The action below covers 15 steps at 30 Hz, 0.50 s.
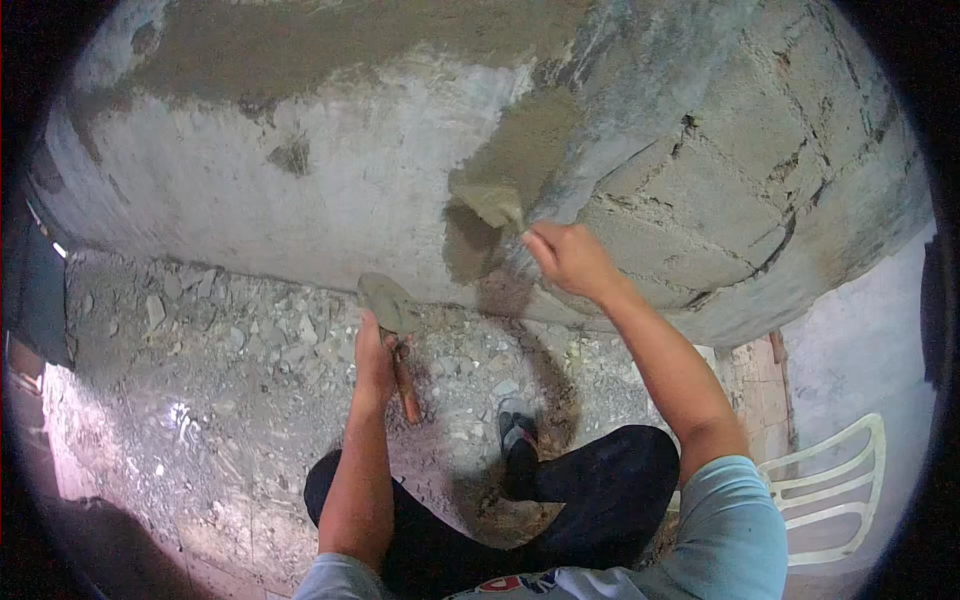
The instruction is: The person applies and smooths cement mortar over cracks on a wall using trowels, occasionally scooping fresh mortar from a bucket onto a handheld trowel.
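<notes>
My right hand (570, 258) is closed at the near end of a mortar-coloured trowel (490, 204); its handle is hidden in my fingers. The trowel's blade lies at a patch of damp mortar (530, 140) on the wall (380, 170), and I cannot tell whether it touches. Lower and to the left, my left hand (373, 352) grips a second trowel with a wooden handle (405, 385). That one's grey blade (388, 303) points away from me, in front of the wall's foot, with what looks like mortar on it.
Broken plaster and rubble (240, 330) cover the floor along the wall. Bare, cracked blockwork (700, 200) shows on the wall's right part. A wide damp band (330, 45) runs across its top. A pale plastic chair (830, 490) stands at the right, near my elbow.
</notes>
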Tool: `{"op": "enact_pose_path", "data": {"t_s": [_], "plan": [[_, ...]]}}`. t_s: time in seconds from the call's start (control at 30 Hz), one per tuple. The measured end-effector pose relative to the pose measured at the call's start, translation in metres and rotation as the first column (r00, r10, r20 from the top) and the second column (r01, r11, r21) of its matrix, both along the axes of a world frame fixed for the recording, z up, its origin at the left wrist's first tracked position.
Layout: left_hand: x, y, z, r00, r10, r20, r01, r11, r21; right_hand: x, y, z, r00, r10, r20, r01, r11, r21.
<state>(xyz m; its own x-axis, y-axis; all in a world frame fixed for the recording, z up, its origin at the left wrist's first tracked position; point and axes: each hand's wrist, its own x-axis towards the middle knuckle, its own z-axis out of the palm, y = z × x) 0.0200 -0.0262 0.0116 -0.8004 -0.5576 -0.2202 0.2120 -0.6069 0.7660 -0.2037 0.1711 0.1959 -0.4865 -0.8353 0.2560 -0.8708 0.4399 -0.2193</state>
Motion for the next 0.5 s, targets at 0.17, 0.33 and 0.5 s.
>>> {"op": "enact_pose_path", "data": {"t_s": [0.17, 0.33, 0.5], "plan": [[0.002, -0.005, -0.009, 1.000, 0.018, -0.012, -0.017, 1.000, 0.010, -0.010, 0.019, 0.014, 0.997, -0.008, 0.079, 0.022, 0.984, -0.174], [-0.005, 0.006, 0.003, 0.998, 0.009, 0.064, -0.013, 0.998, 0.069, -0.009, 0.034, -0.030, 0.990, -0.002, -0.141, -0.014, 0.993, -0.113], [-0.006, 0.012, 0.009, 0.999, -0.015, 0.037, 0.014, 1.000, 0.013, -0.015, 0.028, -0.046, 0.955, -0.023, -0.294, 0.085, 0.976, 0.200]]}}
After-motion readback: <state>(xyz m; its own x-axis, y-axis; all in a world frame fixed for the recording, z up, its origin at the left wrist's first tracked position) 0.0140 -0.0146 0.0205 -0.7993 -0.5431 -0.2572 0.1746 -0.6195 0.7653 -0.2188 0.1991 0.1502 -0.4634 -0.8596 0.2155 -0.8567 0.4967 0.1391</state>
